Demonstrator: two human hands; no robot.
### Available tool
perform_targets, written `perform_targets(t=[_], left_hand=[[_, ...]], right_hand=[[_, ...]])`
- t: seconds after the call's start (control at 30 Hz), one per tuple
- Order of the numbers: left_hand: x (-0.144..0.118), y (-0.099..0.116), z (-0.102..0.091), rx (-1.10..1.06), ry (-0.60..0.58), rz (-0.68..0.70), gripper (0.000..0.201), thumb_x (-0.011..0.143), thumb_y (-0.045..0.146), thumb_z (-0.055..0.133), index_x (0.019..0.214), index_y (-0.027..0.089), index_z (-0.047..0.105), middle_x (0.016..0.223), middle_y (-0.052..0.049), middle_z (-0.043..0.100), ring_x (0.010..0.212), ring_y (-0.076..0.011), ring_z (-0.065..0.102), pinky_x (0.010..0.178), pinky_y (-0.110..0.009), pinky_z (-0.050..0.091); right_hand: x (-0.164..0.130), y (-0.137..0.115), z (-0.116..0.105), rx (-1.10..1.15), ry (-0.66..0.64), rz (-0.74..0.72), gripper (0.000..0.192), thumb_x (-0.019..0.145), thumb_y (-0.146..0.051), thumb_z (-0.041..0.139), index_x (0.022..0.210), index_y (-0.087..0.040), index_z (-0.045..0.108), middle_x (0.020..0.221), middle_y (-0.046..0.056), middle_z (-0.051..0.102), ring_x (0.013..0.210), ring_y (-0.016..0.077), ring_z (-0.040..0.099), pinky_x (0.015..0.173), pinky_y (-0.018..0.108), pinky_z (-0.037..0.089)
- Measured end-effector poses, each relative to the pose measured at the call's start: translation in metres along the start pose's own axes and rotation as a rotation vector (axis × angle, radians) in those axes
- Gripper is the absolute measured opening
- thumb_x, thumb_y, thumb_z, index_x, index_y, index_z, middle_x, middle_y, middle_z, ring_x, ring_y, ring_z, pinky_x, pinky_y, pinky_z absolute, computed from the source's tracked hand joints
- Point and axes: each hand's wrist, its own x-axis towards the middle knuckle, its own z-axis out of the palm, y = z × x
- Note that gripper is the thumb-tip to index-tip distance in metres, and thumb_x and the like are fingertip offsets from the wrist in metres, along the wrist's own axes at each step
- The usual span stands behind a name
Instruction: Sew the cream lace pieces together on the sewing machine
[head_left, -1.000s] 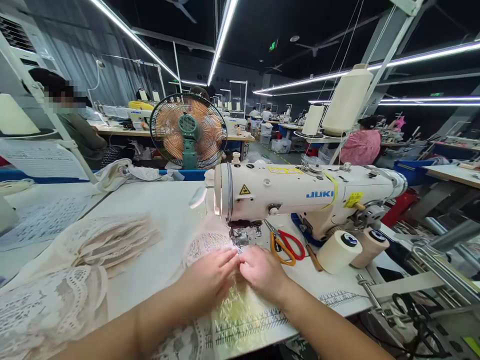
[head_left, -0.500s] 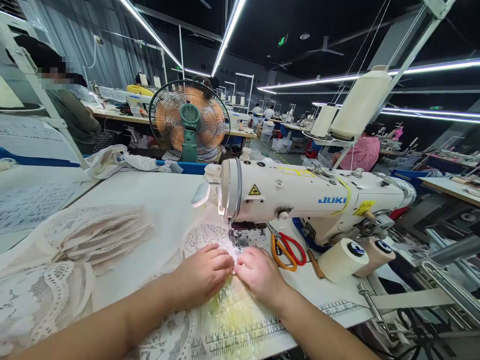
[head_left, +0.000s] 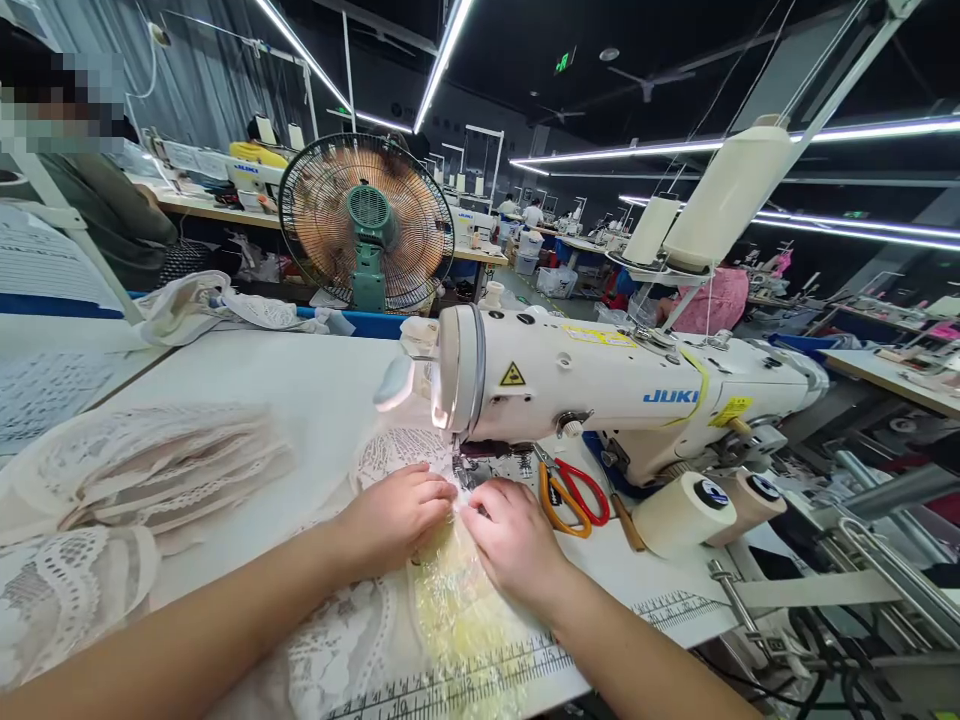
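My left hand (head_left: 401, 515) is closed on the edge of a pale lace fabric (head_left: 397, 455), just in front of the presser foot of a white sewing machine (head_left: 555, 370). Close beside it, my right hand (head_left: 517, 540) pinches the same fabric with thumb and curled fingers. The lace spreads under the needle area and behind my left hand. Below the hands, a shiny, clear-looking strip with a yellowish tint (head_left: 457, 600) lies across the table. What sits exactly between the fingertips is partly hidden.
Scissors (head_left: 574, 500) with orange and red handles lie right of the needle, beside a wooden-handled tool (head_left: 628, 525) and thread cones (head_left: 686, 515). More lace pieces (head_left: 172, 470) are heaped at left. A fan (head_left: 367, 215) stands behind the table; a co-worker (head_left: 82, 200) sits at far left.
My view has shifted slightly. Both hands stay at the fabric by the presser foot; the fingertips have drawn a little closer to it, and the right fingers look more curled.
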Motion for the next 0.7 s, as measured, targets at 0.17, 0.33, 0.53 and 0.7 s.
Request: perform_targets(t=[0.17, 0.33, 0.53, 0.7], left_hand=[[0.002, -0.002, -0.009, 0.171, -0.047, -0.044, 0.035, 0.091, 0.009, 0.037, 0.059, 0.017, 0.047, 0.073, -0.004, 0.058, 0.066, -0.0176, 0.05, 0.064, -0.029, 0.042], [0.003, -0.002, -0.012, 0.338, -0.073, -0.073, 0.022, 0.089, 0.01, 0.042, 0.082, 0.019, 0.061, 0.078, -0.004, 0.056, 0.073, -0.0214, 0.052, 0.067, -0.033, 0.044], [0.002, -0.003, -0.014, 0.29, -0.106, -0.006, 0.034, 0.091, 0.009, 0.041, 0.065, 0.017, 0.06, 0.107, -0.008, 0.065, 0.096, -0.0231, 0.058, 0.084, -0.038, 0.05], [0.004, 0.009, -0.006, 0.122, -0.054, -0.029, 0.033, 0.095, 0.011, 0.031, 0.106, 0.011, 0.062, 0.109, -0.014, 0.066, 0.096, -0.0231, 0.06, 0.08, -0.035, 0.053]], right_hand=[[0.0, 0.0, 0.002, -0.036, -0.078, 0.033, 0.013, 0.071, -0.01, 0.055, 0.079, -0.017, 0.063, 0.088, 0.005, 0.059, 0.081, 0.0204, 0.046, 0.072, 0.033, 0.038], [-0.002, 0.002, 0.003, -0.026, -0.096, 0.057, 0.017, 0.075, -0.012, 0.056, 0.088, -0.018, 0.065, 0.094, 0.007, 0.058, 0.086, 0.022, 0.047, 0.076, 0.034, 0.039], [-0.003, 0.002, 0.004, -0.015, -0.086, 0.062, 0.016, 0.077, -0.011, 0.053, 0.087, -0.017, 0.064, 0.094, 0.008, 0.059, 0.085, 0.0222, 0.048, 0.076, 0.034, 0.041], [-0.002, 0.001, 0.005, -0.017, -0.05, 0.067, 0.017, 0.08, -0.013, 0.05, 0.085, -0.018, 0.066, 0.094, 0.009, 0.061, 0.083, 0.0227, 0.051, 0.072, 0.034, 0.044]])
